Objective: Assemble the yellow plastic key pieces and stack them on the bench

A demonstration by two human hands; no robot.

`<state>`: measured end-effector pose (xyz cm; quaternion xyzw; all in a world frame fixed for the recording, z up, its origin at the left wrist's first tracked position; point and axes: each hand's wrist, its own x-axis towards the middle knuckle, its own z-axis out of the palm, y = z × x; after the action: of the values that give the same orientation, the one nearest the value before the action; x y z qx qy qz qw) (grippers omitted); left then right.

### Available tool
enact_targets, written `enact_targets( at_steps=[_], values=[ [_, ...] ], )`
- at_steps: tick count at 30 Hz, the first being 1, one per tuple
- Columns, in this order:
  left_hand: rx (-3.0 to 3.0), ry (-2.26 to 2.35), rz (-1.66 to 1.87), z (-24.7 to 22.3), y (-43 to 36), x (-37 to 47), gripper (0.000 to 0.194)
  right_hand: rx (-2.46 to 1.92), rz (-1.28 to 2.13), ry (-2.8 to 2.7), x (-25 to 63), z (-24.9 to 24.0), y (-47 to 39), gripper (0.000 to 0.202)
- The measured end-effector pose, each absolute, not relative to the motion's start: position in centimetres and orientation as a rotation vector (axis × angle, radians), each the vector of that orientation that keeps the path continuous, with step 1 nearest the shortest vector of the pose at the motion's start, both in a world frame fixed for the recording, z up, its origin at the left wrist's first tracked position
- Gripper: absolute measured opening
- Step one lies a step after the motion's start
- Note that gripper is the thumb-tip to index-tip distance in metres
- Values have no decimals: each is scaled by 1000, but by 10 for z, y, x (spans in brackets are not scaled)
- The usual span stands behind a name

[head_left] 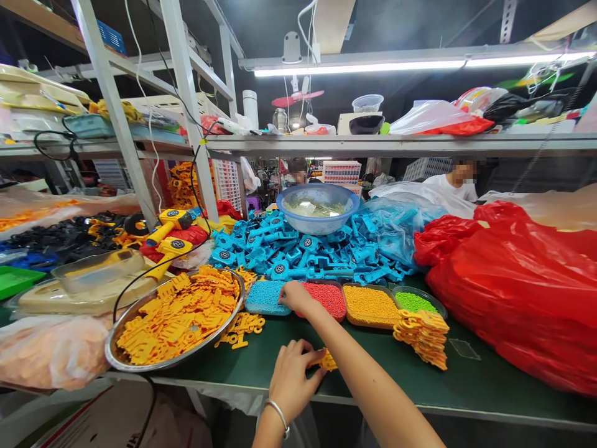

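Note:
My left hand [295,375], with a silver bangle at its wrist, pinches a small yellow-orange plastic piece [329,361] just above the table's front edge. My right forearm crosses in front of that piece and hides part of it. My right hand [295,296] is at the right end of a tray of blue beads [267,297], its fingertips drawn together at the beads. Whether a bead is between them is too small to see. Beside it stand trays of red beads [326,300], yellow beads [371,305] and green beads [415,302].
A metal bowl [237,309] heaped with yellow-orange pieces stands left. A stack of such pieces [422,339] sits right, by a big red bag [517,286]. Behind, blue plastic parts [252,246] surround a basin [318,219]. A shelf [396,144] runs above; a person [452,183] is beyond.

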<state>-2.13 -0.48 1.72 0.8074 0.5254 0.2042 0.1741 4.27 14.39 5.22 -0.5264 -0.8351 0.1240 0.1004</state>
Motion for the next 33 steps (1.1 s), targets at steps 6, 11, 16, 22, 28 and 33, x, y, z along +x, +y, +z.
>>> enact_targets(
  at_steps=[6,11,16,22,28,33],
  values=[
    [2308,1488,586,16,-5,-21,32,-1442,324,-2232,48,59,131,12],
    [2253,1496,642,15,-4,-21,26,-1396,303,-1975,86,52,72,20],
    [2242,1471,664,13,-2,-21,27,-1431,527,-1631,138,6,8,25],
    [2300,1468,631,12,-2,-21,31,-1539,491,-1608,146,-18,-9,25],
    [2315,1469,620,15,-3,-16,31,-1577,468,-1654,143,-12,-9,19],
    [2272,1433,681,14,2,-10,24,-1575,486,-1663,146,-12,-9,18]
  ],
)
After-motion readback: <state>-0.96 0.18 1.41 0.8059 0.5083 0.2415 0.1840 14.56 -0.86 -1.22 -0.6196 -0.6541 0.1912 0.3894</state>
